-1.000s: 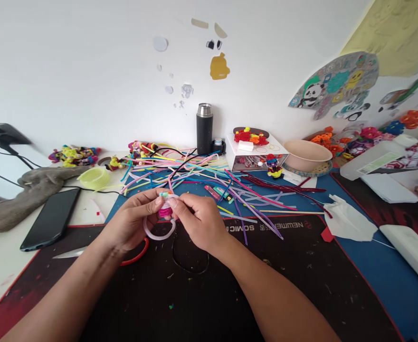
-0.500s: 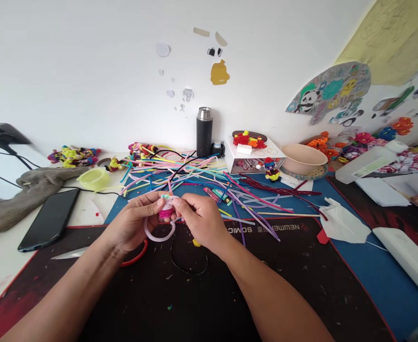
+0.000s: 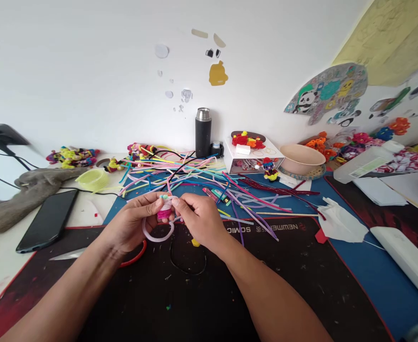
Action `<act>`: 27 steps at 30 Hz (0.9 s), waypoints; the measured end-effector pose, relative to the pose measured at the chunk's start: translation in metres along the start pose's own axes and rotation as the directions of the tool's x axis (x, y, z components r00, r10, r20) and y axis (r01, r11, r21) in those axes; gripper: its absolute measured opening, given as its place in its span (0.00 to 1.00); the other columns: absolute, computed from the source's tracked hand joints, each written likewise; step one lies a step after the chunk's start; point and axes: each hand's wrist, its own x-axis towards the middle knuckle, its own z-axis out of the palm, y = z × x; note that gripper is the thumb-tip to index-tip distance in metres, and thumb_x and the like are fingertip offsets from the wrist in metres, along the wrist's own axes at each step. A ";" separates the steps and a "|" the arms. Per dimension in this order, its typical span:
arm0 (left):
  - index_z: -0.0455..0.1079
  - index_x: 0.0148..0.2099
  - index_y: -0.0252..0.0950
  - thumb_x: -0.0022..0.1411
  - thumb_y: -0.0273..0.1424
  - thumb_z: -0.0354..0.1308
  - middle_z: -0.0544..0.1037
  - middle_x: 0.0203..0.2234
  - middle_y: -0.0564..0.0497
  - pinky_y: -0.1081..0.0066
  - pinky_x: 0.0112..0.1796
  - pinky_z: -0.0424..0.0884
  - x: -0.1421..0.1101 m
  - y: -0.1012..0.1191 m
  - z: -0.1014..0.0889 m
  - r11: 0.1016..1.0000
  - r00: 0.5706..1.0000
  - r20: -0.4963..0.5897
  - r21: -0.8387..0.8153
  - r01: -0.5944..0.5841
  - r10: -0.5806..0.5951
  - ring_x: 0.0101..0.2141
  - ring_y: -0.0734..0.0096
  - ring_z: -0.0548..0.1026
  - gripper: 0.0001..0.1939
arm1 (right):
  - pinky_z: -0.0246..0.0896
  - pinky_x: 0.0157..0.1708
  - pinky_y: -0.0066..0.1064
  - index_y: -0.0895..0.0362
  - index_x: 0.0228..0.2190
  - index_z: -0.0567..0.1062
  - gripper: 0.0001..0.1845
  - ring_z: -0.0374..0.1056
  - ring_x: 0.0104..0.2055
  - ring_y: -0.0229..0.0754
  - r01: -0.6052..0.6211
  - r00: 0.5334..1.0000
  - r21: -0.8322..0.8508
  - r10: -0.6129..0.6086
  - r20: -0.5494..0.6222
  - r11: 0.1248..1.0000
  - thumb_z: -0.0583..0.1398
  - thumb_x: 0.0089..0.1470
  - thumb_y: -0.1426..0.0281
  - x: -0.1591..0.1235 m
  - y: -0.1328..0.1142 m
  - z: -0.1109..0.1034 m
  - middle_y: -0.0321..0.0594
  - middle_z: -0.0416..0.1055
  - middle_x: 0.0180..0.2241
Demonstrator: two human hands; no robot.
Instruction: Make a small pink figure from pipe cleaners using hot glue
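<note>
My left hand (image 3: 132, 216) is closed around a small pipe-cleaner piece (image 3: 164, 213), bright pink below with white and mint green on top. Thumb and fingers of my right hand (image 3: 204, 218) pinch a pale lilac pipe cleaner (image 3: 158, 239) at the piece's right side. That pipe cleaner hangs in a rounded loop under both hands. The fingers hide where it joins the piece. Partly behind my left forearm lie scissors (image 3: 133, 259) with red handles. A thin black cord (image 3: 189, 273) and a yellow bit (image 3: 195, 242) rest on the dark mat below.
Many loose pipe cleaners (image 3: 180, 173) spread beyond my hands. Behind them stand a black thermos (image 3: 203, 135), a white box (image 3: 255, 152) and a beige bowl (image 3: 303, 159). A phone (image 3: 47, 221) lies left; crumpled tissue (image 3: 342, 223) and a white case (image 3: 404, 261) lie right.
The whole view has shifted slightly. My hands keep almost the same grip on the piece. A co-worker's hand at the right edge is no longer in view.
</note>
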 end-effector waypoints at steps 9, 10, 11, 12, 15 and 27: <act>0.84 0.39 0.30 0.53 0.33 0.81 0.86 0.29 0.44 0.76 0.33 0.81 -0.004 0.005 0.003 1.000 1.000 0.014 0.013 0.004 -0.004 0.27 0.68 0.82 0.15 | 0.51 0.30 0.31 0.54 0.23 0.69 0.25 0.63 0.26 0.37 0.004 1.000 -0.001 -0.004 -0.005 1.000 0.56 0.71 0.58 0.001 0.001 -0.001 0.32 0.67 0.22; 0.84 0.39 0.30 0.52 0.33 0.82 0.85 0.28 0.44 0.76 0.32 0.81 -0.004 0.007 0.002 1.000 1.000 0.008 0.018 0.004 -0.004 0.27 0.68 0.82 0.16 | 0.51 0.29 0.31 0.54 0.23 0.68 0.25 0.62 0.26 0.37 0.001 1.000 0.000 -0.001 -0.017 1.000 0.56 0.71 0.57 0.002 0.002 -0.002 0.32 0.66 0.22; 0.84 0.38 0.29 0.51 0.34 0.82 0.85 0.28 0.45 0.76 0.31 0.80 -0.005 0.008 0.002 1.000 1.000 -0.005 0.026 -0.001 0.001 0.27 0.69 0.82 0.17 | 0.50 0.29 0.31 0.54 0.23 0.68 0.25 0.61 0.25 0.37 -0.004 1.000 0.003 0.004 -0.031 1.000 0.56 0.70 0.57 0.003 0.002 -0.003 0.32 0.65 0.21; 0.84 0.38 0.29 0.50 0.34 0.83 0.85 0.27 0.45 0.76 0.30 0.80 -0.005 0.010 0.003 0.999 1.000 -0.023 0.036 -0.007 0.008 0.26 0.69 0.82 0.18 | 0.50 0.29 0.31 0.54 0.22 0.69 0.25 0.61 0.25 0.37 -0.012 0.999 0.009 0.013 -0.044 1.000 0.56 0.70 0.57 0.004 0.003 -0.004 0.32 0.65 0.21; 0.84 0.36 0.31 0.45 0.34 0.85 0.85 0.27 0.47 0.78 0.29 0.78 -0.005 0.013 0.004 0.998 0.994 -0.098 0.058 -0.040 0.045 0.27 0.70 0.81 0.19 | 0.52 0.29 0.31 0.54 0.22 0.69 0.24 0.61 0.25 0.37 -0.048 0.997 0.046 0.050 -0.055 0.998 0.56 0.69 0.58 0.006 0.004 -0.006 0.32 0.65 0.20; 0.86 0.41 0.34 0.42 0.30 0.86 0.87 0.34 0.45 0.75 0.34 0.83 -0.009 0.021 0.002 0.998 0.990 -0.126 0.046 -0.051 0.056 0.30 0.68 0.83 0.22 | 0.50 0.27 0.30 0.55 0.26 0.76 0.20 0.61 0.24 0.36 -0.115 0.991 -0.003 0.115 0.067 0.993 0.57 0.69 0.62 0.003 0.006 -0.006 0.31 0.66 0.21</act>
